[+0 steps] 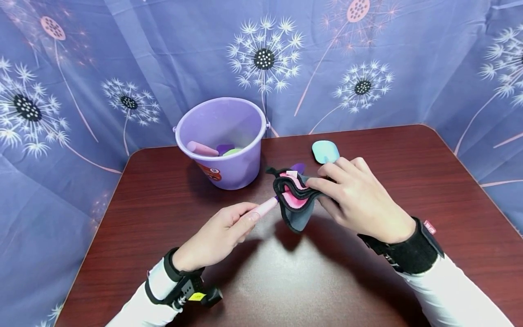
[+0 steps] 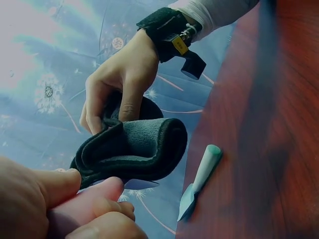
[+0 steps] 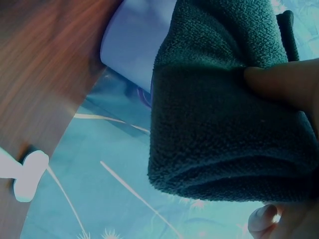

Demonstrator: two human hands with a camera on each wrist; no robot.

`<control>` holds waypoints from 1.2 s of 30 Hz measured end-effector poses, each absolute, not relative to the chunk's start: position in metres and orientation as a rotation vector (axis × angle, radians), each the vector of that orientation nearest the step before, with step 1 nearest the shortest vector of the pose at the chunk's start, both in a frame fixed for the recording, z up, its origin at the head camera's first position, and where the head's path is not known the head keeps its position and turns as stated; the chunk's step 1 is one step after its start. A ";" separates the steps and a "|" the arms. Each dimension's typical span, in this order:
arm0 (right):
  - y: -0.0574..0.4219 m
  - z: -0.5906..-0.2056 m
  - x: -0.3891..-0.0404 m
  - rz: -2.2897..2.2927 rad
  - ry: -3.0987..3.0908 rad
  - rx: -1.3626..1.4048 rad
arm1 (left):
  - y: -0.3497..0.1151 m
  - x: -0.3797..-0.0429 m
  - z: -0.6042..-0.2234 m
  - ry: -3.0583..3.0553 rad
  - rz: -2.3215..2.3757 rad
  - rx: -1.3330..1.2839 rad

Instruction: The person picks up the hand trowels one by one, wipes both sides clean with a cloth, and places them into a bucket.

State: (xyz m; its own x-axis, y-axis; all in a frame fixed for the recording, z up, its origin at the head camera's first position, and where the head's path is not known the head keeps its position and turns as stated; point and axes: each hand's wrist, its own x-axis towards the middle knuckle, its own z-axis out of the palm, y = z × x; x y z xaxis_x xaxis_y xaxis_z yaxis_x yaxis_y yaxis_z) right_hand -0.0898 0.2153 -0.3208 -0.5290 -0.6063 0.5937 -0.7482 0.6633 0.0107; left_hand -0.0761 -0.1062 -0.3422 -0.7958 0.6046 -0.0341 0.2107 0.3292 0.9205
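- We see the left hand with its grip closed round a pink handle, thumb along the top; probably this steadies the tool from its end and leaves the far part free.
- The right hand pinches a folded gray cloth, black-edged and pink inside, its grip closed on the layers – doubled, we judge, to make a thicker pad.
- A purple blade shows beyond the cloth, in line with the handle; we cannot tell whether the cloth wraps the tool or only covers it from our side. Both are held above the surface.
- A purple bucket stands upright behind the left hand, a second pink handle leaning inside, perhaps stored there.
- A pale turquoise tool lies beyond the right hand – within easy reach, it seems.
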 end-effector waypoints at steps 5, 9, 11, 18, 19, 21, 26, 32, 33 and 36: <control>0.212 -0.321 -0.088 0.322 -2.307 1.076 | -0.104 -0.076 -0.341 2.213 1.478 0.677; 0.211 -0.321 -0.086 0.308 -2.315 1.099 | -0.103 -0.077 -0.340 2.145 1.535 0.619; 0.211 -0.320 -0.085 0.300 -2.317 1.110 | -0.102 -0.077 -0.340 2.094 1.574 0.590; 0.212 -0.320 -0.087 0.294 -2.300 1.129 | -0.106 -0.079 -0.341 1.919 1.708 0.558; 0.213 -0.319 -0.087 0.296 -2.301 1.126 | -0.107 -0.079 -0.340 1.892 1.727 0.550; 0.215 -0.319 -0.089 0.296 -2.297 1.119 | -0.108 -0.079 -0.340 1.852 1.757 0.525; 0.222 -0.319 -0.093 0.287 -2.301 1.085 | -0.111 -0.078 -0.339 1.792 1.795 0.480; 0.233 -0.319 -0.097 0.271 -2.332 1.027 | -0.111 -0.077 -0.338 1.770 1.791 0.497; 0.234 -0.319 -0.098 0.274 -2.330 1.018 | -0.111 -0.077 -0.339 1.766 1.789 0.501; 0.238 -0.320 -0.102 0.283 -2.322 0.993 | -0.112 -0.077 -0.338 1.764 1.782 0.517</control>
